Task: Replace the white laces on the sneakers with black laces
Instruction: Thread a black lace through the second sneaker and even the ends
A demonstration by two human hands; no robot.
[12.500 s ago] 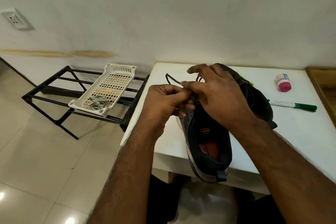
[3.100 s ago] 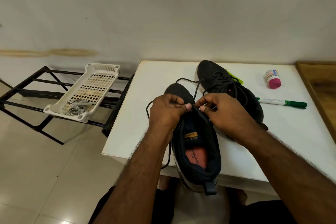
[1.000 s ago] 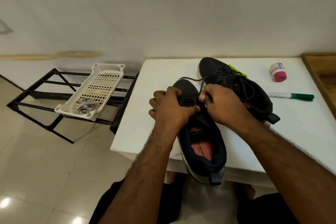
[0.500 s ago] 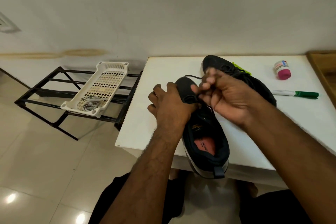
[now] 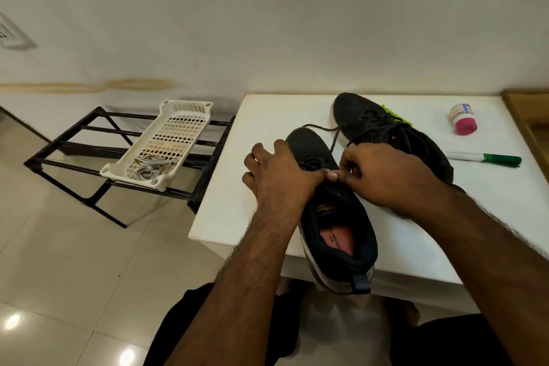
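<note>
A black sneaker (image 5: 337, 226) lies on the white table (image 5: 258, 187), its heel past the front edge. My left hand (image 5: 280, 177) grips its left side near the toe, with the thumb lying across the tongue. My right hand (image 5: 386, 178) pinches the black lace (image 5: 333, 140) at the eyelets, fingertips against my left thumb. A loose stretch of that lace runs up toward the toe. The second black sneaker (image 5: 383, 131), laced in black, lies behind my right hand. The white laces (image 5: 148, 169) are bunched in a white basket (image 5: 184, 116).
The basket rests on a black metal rack (image 5: 74, 140) left of the table, over a tiled floor. On the table's right side are a pink-capped bottle (image 5: 462, 122), a green marker (image 5: 487, 157) and a yellow-green scrap (image 5: 392, 113). A wooden surface (image 5: 531, 119) adjoins at the far right.
My right hand, raised above the sneaker with the lace half a second ago, has come down to the eyelets beside my left thumb. My left hand stays on the sneaker.
</note>
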